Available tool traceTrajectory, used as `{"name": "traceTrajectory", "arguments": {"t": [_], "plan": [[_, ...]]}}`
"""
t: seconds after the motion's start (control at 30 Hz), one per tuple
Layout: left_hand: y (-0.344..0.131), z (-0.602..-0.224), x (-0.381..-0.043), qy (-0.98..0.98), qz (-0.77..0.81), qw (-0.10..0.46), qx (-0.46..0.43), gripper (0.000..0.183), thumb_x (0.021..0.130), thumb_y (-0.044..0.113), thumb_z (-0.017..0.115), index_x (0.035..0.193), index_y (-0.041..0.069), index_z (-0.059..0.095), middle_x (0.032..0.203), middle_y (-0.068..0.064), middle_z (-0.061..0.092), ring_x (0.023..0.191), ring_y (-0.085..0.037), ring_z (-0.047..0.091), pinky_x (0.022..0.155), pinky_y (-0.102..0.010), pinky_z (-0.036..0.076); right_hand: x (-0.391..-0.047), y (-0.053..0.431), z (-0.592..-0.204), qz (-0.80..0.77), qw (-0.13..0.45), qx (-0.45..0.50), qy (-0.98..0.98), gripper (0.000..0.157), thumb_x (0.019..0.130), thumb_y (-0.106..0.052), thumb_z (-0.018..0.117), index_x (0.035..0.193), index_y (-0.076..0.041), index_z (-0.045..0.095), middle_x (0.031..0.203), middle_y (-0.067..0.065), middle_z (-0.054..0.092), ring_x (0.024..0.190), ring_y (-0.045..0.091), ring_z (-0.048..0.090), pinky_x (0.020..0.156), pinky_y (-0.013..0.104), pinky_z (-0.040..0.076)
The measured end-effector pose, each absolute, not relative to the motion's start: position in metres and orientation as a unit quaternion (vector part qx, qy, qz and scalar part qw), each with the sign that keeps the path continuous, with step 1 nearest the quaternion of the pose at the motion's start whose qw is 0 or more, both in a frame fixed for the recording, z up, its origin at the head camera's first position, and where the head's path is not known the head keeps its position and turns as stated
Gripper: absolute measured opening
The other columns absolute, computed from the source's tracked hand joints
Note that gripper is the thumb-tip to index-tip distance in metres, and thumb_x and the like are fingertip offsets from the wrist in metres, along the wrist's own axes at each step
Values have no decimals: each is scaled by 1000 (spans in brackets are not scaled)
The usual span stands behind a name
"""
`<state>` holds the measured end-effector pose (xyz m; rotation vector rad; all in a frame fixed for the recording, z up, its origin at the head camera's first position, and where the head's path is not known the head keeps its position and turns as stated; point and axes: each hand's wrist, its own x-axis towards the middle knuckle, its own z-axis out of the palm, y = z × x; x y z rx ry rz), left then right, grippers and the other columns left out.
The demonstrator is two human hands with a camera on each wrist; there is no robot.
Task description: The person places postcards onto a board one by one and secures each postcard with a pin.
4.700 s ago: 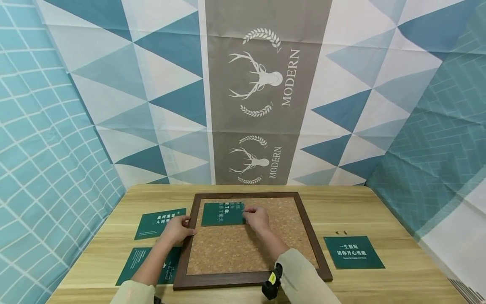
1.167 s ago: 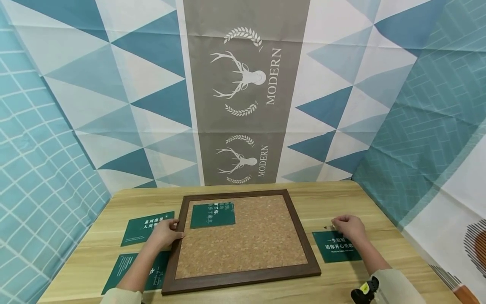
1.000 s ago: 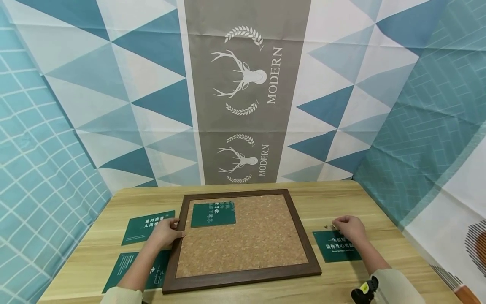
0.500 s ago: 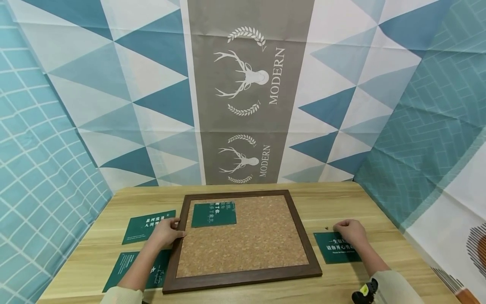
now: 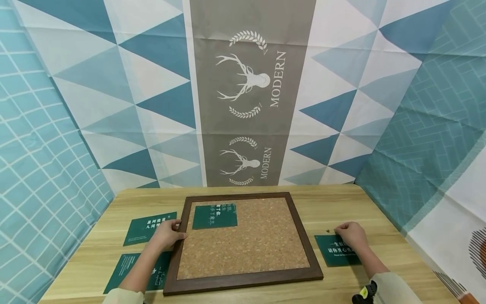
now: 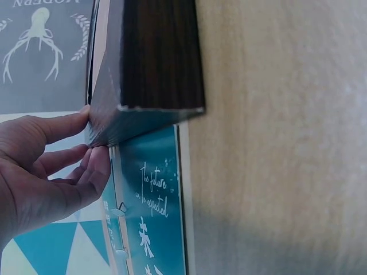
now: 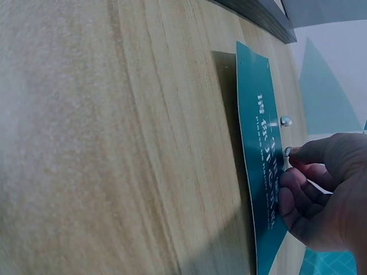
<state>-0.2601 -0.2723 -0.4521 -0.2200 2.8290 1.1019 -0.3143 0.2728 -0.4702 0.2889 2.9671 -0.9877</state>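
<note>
"What is being held?"
"The left hand (image 5: 166, 235) grips the left edge of a framed corkboard (image 5: 243, 249); the right hand (image 5: 353, 236), to the corkboard's right, pinches a small pin (image 7: 288, 151); a second pin (image 7: 285, 121) lies just beside it."
"And what lies around?"
"One green card (image 5: 214, 219) on the corkboard's far left part; a second card (image 5: 144, 229) and a third card (image 5: 119, 269) left of the corkboard; a fourth card (image 5: 334, 252) right of the corkboard, partly covered by the right hand."

Frame (image 5: 243, 279) smooth wood-look; panel (image 5: 243, 249) rough cork; card (image 7: 259, 154) smooth; pins (image 7: 285, 121) shiny, metal-look.
</note>
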Motion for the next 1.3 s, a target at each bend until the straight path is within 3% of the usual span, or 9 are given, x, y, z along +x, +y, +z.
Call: {"name": "traceTrajectory", "arguments": {"t": [0.23,0.6,1.0,1.3], "plan": [[-273,-454,-258,927,365,46,-72,61,86,14,66,136,-10,40,124,-32,51,112,-46,51,84,-49,50,-314,274,-473,-313,-5,83,946,27,88,-15,55,93,7,69,87,18,66,76,24,58,62,34,46],[-272,-455,-259,930,359,39,-68,60,86,14,66,135,-10,41,123,-32,52,110,-46,52,83,-49,50,-311,276,-472,-331,-6,90,939,32,86,-17,50,93,9,65,74,10,59,66,20,52,56,28,40],[-270,-452,-256,929,362,33,-66,59,85,11,66,134,-12,42,121,-32,53,108,-45,53,82,-48,51,-310,272,-470,-349,5,91,933,37,87,-18,45,102,12,60,81,15,60,65,18,54,55,28,42],[-271,-454,-259,930,361,31,-66,59,85,12,66,133,-12,42,120,-32,53,107,-45,54,81,-48,51,-312,271,-470,-350,6,92,932,34,88,-20,46,99,9,61,74,9,58,63,17,52,54,28,41]]}}
